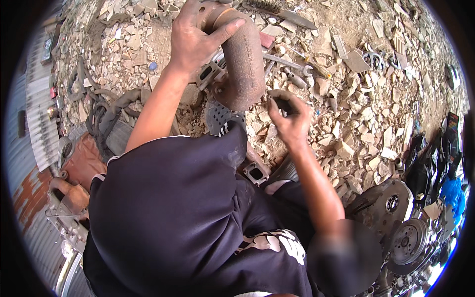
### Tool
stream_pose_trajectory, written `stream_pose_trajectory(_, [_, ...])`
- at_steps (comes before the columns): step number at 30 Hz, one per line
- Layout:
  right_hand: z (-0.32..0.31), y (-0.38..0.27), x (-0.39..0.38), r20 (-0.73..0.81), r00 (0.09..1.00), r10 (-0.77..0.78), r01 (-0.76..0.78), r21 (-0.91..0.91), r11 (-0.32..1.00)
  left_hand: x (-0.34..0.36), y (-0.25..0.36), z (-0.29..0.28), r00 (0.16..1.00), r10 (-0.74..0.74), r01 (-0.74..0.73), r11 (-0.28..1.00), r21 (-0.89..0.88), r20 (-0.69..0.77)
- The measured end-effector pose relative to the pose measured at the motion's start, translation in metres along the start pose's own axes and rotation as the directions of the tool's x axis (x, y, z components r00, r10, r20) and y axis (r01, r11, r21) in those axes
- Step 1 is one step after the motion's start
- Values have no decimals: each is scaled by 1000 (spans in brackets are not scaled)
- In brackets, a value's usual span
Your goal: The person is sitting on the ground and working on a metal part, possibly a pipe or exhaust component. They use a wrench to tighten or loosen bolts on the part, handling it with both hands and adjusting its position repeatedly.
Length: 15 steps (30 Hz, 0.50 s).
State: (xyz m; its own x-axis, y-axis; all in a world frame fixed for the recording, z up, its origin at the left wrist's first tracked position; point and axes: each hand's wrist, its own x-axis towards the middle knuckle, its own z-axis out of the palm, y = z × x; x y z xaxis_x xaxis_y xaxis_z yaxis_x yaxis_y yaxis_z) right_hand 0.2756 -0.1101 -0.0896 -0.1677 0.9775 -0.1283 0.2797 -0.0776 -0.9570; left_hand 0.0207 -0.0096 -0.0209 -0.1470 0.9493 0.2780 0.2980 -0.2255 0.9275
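Note:
My left hand (193,39) grips the upper end of a rusty bent metal pipe (242,59). The pipe's flanged lower end is tilted down over a grey perforated shoe (222,119). My right hand (289,119) is just right of that end, fingers curled and thumb close to them; what they may hold is hidden in shadow. Behind the pipe lies a metal part with a rectangular port (208,74), and a similar part (256,173) is lower down. An open-end wrench (292,64), a yellow-handled screwdriver (321,69) and a wire brush (282,15) lie on the rubble.
Broken stone rubble (366,138) covers the ground. Black hoses (109,109), a rusty orange part (79,168) and corrugated sheeting (29,198) are on the left. Metal plates with hubs (405,237), black plastic (420,158) and a blue bag (452,193) sit on the right.

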Motion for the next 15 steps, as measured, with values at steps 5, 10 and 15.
stream_pose_trajectory(5, [31,-12,-23,-80,997,-7,6,-13,1000,-3,-17,-3,993,119,-119,993,-9,11])
stream_pose_trajectory(10, [30,-10,-26,-27,989,-142,137,-136,981,-4,-13,-6,994,109,-109,993,43,19])
stream_pose_trajectory(15, [30,-10,-27,-78,967,-243,221,-224,949,-1,-14,-5,982,185,-189,960,204,40])
